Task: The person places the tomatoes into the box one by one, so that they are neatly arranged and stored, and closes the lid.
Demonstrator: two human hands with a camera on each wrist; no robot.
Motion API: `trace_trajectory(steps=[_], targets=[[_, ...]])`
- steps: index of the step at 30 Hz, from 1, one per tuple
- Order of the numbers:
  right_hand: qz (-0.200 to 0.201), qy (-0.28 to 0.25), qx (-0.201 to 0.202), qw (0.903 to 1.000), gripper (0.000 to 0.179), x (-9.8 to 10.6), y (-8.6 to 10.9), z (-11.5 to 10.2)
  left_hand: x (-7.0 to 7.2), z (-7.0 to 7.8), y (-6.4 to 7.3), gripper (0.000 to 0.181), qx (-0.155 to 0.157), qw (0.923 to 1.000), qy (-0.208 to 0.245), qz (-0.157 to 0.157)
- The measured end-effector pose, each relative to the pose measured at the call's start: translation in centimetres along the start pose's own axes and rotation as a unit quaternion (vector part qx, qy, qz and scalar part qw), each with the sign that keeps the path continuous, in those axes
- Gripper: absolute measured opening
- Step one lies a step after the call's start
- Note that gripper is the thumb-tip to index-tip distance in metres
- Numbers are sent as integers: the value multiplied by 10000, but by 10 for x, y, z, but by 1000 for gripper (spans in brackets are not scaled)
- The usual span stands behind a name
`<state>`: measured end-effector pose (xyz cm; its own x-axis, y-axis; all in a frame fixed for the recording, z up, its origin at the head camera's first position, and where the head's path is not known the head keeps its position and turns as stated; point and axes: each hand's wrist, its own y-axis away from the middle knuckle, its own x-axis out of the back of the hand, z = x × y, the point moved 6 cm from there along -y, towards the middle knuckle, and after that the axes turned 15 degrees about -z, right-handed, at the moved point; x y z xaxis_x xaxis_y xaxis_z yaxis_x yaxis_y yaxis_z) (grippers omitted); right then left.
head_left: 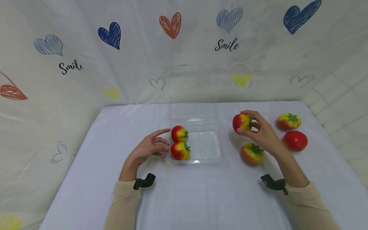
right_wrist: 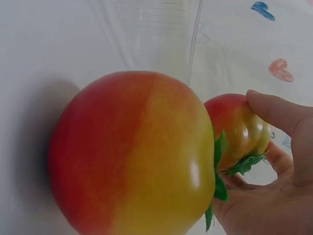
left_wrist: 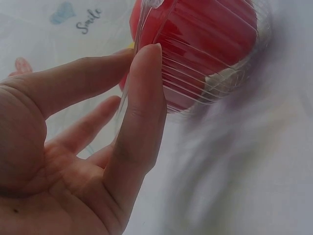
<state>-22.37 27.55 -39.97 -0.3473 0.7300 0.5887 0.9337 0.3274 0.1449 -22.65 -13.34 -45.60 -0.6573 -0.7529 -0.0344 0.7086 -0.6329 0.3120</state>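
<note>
My left hand (head_left: 149, 147) is at the left edge of a clear plastic clamshell box (head_left: 204, 147), its rim pinched between thumb and finger (left_wrist: 144, 103) in the left wrist view. Two red-and-yellow tomatoes (head_left: 180, 151) with green leafy tops sit along the box's left side. To the right of the box, my right hand (head_left: 260, 132) grips another red-and-yellow tomato (head_left: 241, 123) between thumb and fingers, above the table. Just below that hand lies a similar tomato (head_left: 251, 154), which looms large in the right wrist view.
A yellow-red tomato (head_left: 288, 121) and a redder one (head_left: 295, 141) lie at the right of the white-covered table (head_left: 195, 198). The box's lid (head_left: 194, 112) lies open toward the back edge. A pale cloth with printed hearts (head_left: 184, 57) hangs behind.
</note>
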Motion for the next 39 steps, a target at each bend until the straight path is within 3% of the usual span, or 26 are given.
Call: trace_trajectory(steps=[11,22,28,32,39], targets=[[-222,-214,159,9994,76,-8,-3,-14,1,0,-2,71,-16,10000,-8,-22],[-66,-203,465,9987,65,-19,-9,-22,0,-1,-1,70,26,10000,-31,-34],[-146,-324,242,9991,78,-25,-14,-24,0,-2,0,69,16,10000,-19,-51],[-189,-316,90,9993,77,-29,-16,-26,0,-2,0,68,27,10000,-8,-60],[-262,-292,278,9988,70,-37,-19,-30,1,-3,0,69,-16,10000,-16,-58]])
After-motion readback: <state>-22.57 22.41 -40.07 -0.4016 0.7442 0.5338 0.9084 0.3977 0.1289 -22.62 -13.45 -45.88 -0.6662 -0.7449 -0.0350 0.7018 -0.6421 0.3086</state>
